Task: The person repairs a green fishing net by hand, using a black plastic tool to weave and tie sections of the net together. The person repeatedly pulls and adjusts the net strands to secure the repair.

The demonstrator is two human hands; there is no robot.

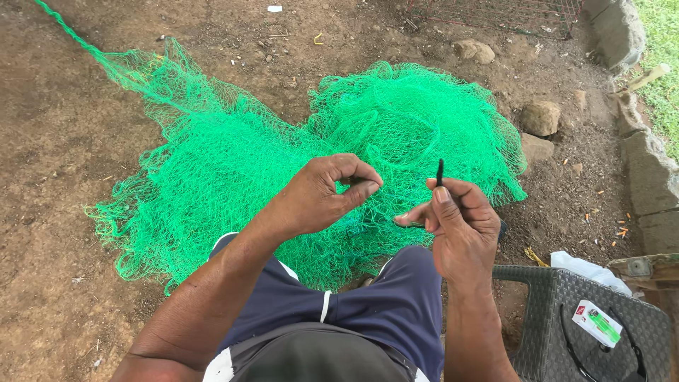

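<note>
A large bright green fishing net (233,155) lies heaped on the dirt in front of my knees and drapes over my lap. My left hand (322,194) pinches a strand of the net's mesh between thumb and forefinger. My right hand (456,223) holds a thin black netting needle (440,172) upright between thumb and fingers, a few centimetres right of the left hand. A fine green thread seems to run between the two hands.
A grey woven plastic stool (566,311) stands at my right with a small box and black glasses on it. Stones (541,117) and a concrete kerb (647,170) lie on the right. A wire cage (495,14) sits at the top.
</note>
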